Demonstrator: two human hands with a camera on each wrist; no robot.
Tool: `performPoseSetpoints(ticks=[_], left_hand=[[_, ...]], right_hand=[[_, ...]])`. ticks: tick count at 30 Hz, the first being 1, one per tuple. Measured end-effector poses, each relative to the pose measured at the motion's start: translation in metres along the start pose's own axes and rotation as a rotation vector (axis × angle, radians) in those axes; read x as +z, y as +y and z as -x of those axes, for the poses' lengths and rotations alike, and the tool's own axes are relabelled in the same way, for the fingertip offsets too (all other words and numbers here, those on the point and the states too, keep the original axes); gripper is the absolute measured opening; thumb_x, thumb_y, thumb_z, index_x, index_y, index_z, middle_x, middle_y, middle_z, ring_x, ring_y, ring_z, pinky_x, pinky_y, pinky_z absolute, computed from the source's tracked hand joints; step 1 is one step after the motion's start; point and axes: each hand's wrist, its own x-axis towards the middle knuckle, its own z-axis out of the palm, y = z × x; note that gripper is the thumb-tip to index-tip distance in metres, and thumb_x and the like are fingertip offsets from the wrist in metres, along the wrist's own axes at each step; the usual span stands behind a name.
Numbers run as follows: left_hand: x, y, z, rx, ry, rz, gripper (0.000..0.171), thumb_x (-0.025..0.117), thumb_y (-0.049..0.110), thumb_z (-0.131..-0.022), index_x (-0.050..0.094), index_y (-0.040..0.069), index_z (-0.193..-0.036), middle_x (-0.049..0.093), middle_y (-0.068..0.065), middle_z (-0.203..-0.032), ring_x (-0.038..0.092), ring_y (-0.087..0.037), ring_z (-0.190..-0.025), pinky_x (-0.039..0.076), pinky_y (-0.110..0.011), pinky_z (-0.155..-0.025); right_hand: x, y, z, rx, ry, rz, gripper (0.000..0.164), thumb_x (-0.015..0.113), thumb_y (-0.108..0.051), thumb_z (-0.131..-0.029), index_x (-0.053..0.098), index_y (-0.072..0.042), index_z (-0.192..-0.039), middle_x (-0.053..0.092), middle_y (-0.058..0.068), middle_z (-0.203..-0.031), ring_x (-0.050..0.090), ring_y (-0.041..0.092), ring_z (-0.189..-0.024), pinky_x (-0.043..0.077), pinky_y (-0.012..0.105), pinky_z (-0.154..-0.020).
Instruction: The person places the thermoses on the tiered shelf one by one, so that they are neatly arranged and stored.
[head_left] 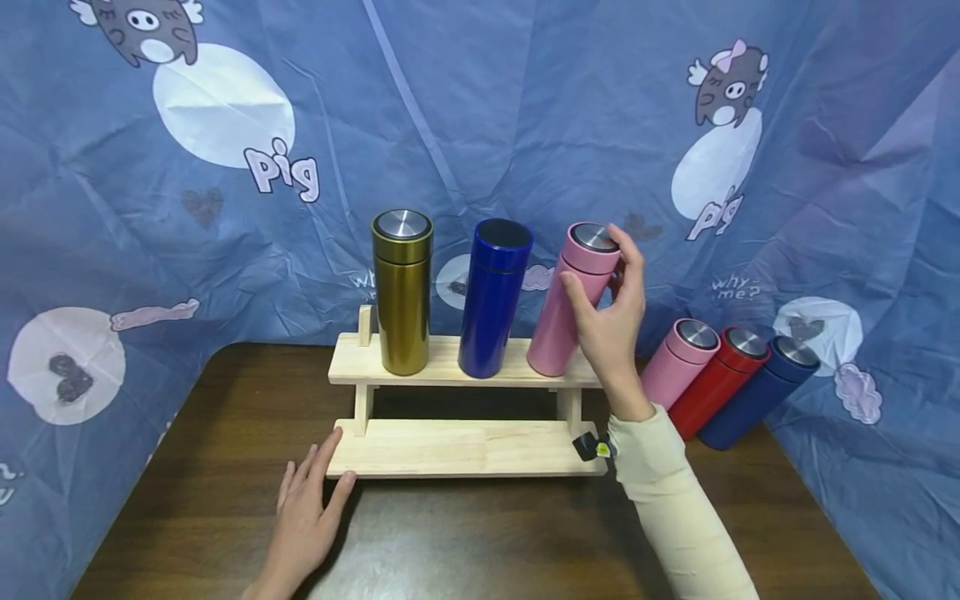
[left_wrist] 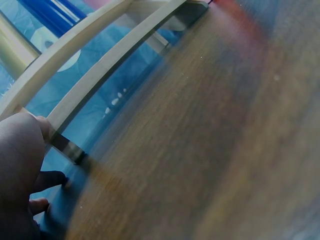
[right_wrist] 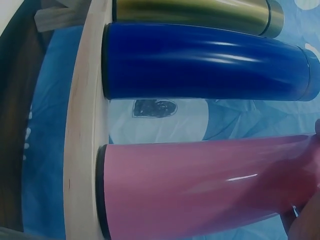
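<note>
My right hand [head_left: 611, 321] grips a pink thermos bottle [head_left: 564, 312] near its steel-topped lid, thumb in front and fingers round the far right side. The bottle's base is on the upper tier of a pale wooden two-tier stand [head_left: 465, 447]. In the right wrist view the pink bottle [right_wrist: 200, 187] stands beside the blue one, with a gap between them. My left hand [head_left: 303, 508] lies at the left end of the lower tier, fingers extended, thumb and forefinger at its corner. In the left wrist view that hand [left_wrist: 22, 160] is partly cut off.
A gold bottle [head_left: 403, 308] and a blue bottle [head_left: 491, 308] stand upright on the upper tier. Right of the stand, another pink bottle [head_left: 678, 367], a red bottle [head_left: 716, 387] and a dark blue bottle [head_left: 757, 396] stand close together. A blue patterned cloth [head_left: 600, 108] hangs behind the brown table [head_left: 480, 542].
</note>
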Motion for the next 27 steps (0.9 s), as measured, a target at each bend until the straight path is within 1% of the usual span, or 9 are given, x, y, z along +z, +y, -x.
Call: performPoseSetpoints(ticks=[3,6,8,11,15,19,22,24,27], left_hand=[[0.0,0.0,0.0,0.008,0.007,-0.002,0.061,0.062,0.03,-0.114,0.042,0.014,-0.17,0.051,-0.026,-0.166,0.044,-0.065,-0.149,0.017,-0.08,-0.125],[0.0,-0.001,0.0,0.013,0.008,-0.001,0.061,0.062,0.029,-0.114,0.042,0.014,-0.17,0.051,-0.026,-0.166,0.044,-0.065,-0.149,0.017,-0.08,-0.125],[0.0,-0.001,-0.001,0.014,0.006,-0.002,0.061,0.062,0.029,-0.114,0.042,0.014,-0.17,0.051,-0.026,-0.165,0.043,-0.066,-0.149,0.017,-0.08,-0.125],[0.0,0.0,0.0,0.015,0.001,0.002,0.061,0.062,0.029,-0.114,0.042,0.014,-0.17,0.052,-0.026,-0.165,0.043,-0.065,-0.149,0.017,-0.08,-0.125],[0.001,-0.001,0.001,0.02,0.003,0.007,0.061,0.063,0.028,-0.114,0.043,0.014,-0.169,0.053,-0.026,-0.164,0.044,-0.065,-0.149,0.018,-0.08,-0.125],[0.001,-0.001,0.002,0.018,0.008,0.002,0.062,0.063,0.028,-0.114,0.042,0.013,-0.169,0.053,-0.027,-0.164,0.044,-0.066,-0.149,0.018,-0.08,-0.125],[0.001,-0.001,0.001,0.017,0.01,-0.002,0.062,0.063,0.029,-0.114,0.042,0.014,-0.17,0.053,-0.026,-0.165,0.044,-0.065,-0.149,0.018,-0.08,-0.125],[0.001,-0.002,0.001,0.02,0.013,-0.002,0.062,0.063,0.029,-0.114,0.042,0.014,-0.17,0.053,-0.026,-0.165,0.044,-0.065,-0.149,0.018,-0.079,-0.125],[0.001,-0.002,0.0,0.024,0.018,0.003,0.062,0.064,0.028,-0.113,0.042,0.015,-0.17,0.053,-0.026,-0.164,0.044,-0.065,-0.149,0.018,-0.079,-0.126]], right_hand=[[-0.001,0.0,0.0,0.005,-0.018,0.018,0.074,0.084,-0.012,-0.095,0.051,-0.008,-0.162,0.064,0.014,-0.146,0.063,0.02,-0.124,0.053,0.03,-0.104],[-0.003,-0.001,0.0,0.012,-0.034,0.04,0.078,0.084,-0.011,-0.095,0.049,-0.009,-0.165,0.063,0.015,-0.148,0.063,0.02,-0.126,0.053,0.03,-0.107],[-0.005,-0.001,0.0,0.023,-0.041,0.054,0.083,0.085,-0.011,-0.094,0.046,-0.012,-0.168,0.063,0.014,-0.149,0.063,0.02,-0.128,0.052,0.031,-0.11],[-0.009,-0.003,0.001,0.022,-0.046,0.082,0.094,0.087,-0.012,-0.092,0.037,-0.013,-0.173,0.063,0.013,-0.148,0.062,0.021,-0.133,0.049,0.032,-0.115],[-0.015,-0.005,0.004,0.008,-0.035,0.096,0.104,0.09,-0.018,-0.091,0.028,-0.011,-0.175,0.062,0.012,-0.148,0.06,0.023,-0.141,0.047,0.035,-0.12],[-0.022,-0.01,0.006,0.013,-0.02,0.102,0.106,0.092,-0.017,-0.09,0.029,-0.01,-0.175,0.06,0.01,-0.153,0.057,0.022,-0.144,0.047,0.037,-0.121],[-0.027,-0.013,0.007,0.009,-0.01,0.107,0.106,0.093,-0.017,-0.09,0.029,-0.009,-0.174,0.057,0.013,-0.154,0.055,0.024,-0.146,0.046,0.039,-0.121],[-0.031,-0.014,0.009,0.001,0.004,0.107,0.106,0.093,-0.027,-0.092,0.029,-0.006,-0.173,0.056,0.014,-0.154,0.054,0.026,-0.146,0.045,0.039,-0.122],[-0.04,-0.013,0.011,-0.029,0.018,0.112,0.113,0.09,-0.051,-0.092,0.028,-0.001,-0.172,0.054,0.018,-0.154,0.053,0.032,-0.148,0.043,0.04,-0.122]])
